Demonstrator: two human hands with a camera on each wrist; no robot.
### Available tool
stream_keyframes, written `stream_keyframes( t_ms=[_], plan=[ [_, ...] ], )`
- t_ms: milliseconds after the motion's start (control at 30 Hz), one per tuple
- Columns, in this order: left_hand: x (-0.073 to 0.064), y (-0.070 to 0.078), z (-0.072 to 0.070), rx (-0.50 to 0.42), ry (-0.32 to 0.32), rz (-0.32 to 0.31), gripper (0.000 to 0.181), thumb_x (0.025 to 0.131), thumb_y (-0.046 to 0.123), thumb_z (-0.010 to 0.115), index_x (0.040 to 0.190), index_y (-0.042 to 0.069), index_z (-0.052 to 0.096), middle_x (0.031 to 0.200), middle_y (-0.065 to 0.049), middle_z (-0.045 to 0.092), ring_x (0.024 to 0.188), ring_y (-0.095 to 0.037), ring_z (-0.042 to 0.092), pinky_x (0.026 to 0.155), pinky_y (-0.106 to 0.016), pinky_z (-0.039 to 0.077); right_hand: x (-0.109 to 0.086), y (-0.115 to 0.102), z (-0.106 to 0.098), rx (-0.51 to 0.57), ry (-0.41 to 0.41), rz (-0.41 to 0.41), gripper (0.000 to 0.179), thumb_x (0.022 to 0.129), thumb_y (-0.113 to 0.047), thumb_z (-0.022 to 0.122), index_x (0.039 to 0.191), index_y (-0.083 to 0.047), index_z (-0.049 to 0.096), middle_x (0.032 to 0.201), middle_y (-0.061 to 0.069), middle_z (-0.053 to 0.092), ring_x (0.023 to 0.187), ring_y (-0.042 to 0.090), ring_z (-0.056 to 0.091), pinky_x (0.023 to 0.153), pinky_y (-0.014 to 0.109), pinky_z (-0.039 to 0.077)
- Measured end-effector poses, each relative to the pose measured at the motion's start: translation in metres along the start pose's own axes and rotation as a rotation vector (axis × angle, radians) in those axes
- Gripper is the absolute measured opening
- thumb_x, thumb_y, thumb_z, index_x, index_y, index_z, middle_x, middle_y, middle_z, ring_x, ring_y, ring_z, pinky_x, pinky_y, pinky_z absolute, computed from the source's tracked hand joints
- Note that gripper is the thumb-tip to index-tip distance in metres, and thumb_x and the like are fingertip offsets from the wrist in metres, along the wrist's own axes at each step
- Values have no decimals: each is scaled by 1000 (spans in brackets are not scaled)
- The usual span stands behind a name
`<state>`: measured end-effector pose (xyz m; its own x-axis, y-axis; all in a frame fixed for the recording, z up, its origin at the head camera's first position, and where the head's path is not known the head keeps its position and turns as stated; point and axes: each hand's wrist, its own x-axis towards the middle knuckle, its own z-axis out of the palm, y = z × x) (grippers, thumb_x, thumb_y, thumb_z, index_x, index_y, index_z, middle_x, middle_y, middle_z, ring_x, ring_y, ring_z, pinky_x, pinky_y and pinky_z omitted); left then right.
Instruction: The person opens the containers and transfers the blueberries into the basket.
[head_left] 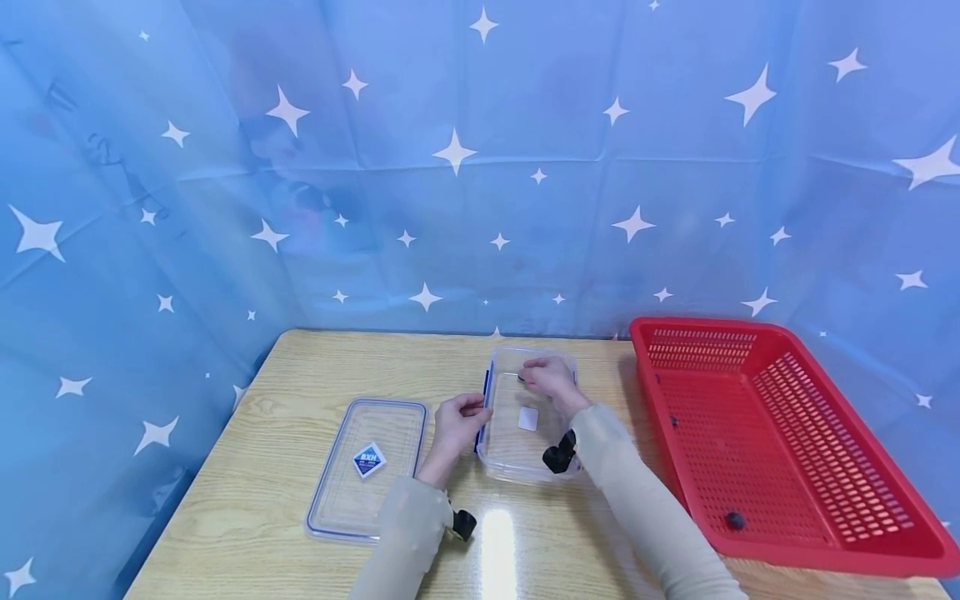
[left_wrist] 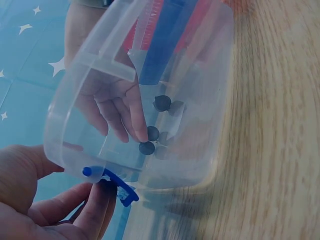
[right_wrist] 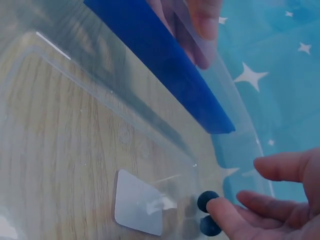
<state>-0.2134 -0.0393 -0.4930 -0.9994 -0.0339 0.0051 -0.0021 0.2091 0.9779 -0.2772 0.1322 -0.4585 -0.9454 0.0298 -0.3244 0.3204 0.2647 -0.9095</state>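
On the counter (head_left: 240,500), the left hand (head_left: 455,427) pinches the clear box (head_left: 517,472) by its blue-clipped side, while the right hand (head_left: 551,379) is inside, loosely open, a fingertip against the dark berries (left_wrist: 146,148) on its floor. The lid (head_left: 360,500) lies left of it, the red basket (head_left: 731,446) right.

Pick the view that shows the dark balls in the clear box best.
Left wrist: three dark balls show distinctly through the clear box. Right wrist shows only two, close up, with the right hand partly covering one. Head shows just a small dark spot at that hand's fingertips.
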Motion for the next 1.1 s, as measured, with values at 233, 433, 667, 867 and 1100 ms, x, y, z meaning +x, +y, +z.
stream_keyframes(
  t_ms=[233,433,667,867,1100],
  plan=[
    [-1,1,0,0,1,-3,28,81,-1,67,107,-11,63,91,-18,67,85,-26,64,73,-28,55,3,0,2,-63,26,17,35,91,-7,57,122,8,54,121,23,56,109,35,57,92,40,48],
    [-1,2,-1,3,2,5,27,81,-1,68,106,-10,63,91,-18,67,85,-26,65,73,-28,55,7,2,7,-118,14,-20,31,88,-3,59,116,9,58,112,24,60,101,35,60,89,40,50],
    [-1,1,-1,-17,-7,6,27,81,-1,68,106,-10,63,92,-19,67,85,-27,65,72,-28,55,12,2,13,-114,-56,16,36,88,-5,58,122,7,55,117,23,59,106,33,57,92,40,48],
    [-1,2,0,-27,1,6,27,81,-2,67,106,-11,63,90,-19,68,83,-26,66,71,-27,55,18,3,19,-90,-119,35,41,90,-4,57,128,8,50,123,25,55,114,36,53,93,40,48],
    [-1,3,0,-32,2,8,28,81,-2,67,106,-12,63,90,-20,68,84,-27,66,72,-27,55,24,5,23,-95,-152,28,44,89,-2,56,131,7,47,131,25,49,116,38,51,93,40,48]
  ],
)
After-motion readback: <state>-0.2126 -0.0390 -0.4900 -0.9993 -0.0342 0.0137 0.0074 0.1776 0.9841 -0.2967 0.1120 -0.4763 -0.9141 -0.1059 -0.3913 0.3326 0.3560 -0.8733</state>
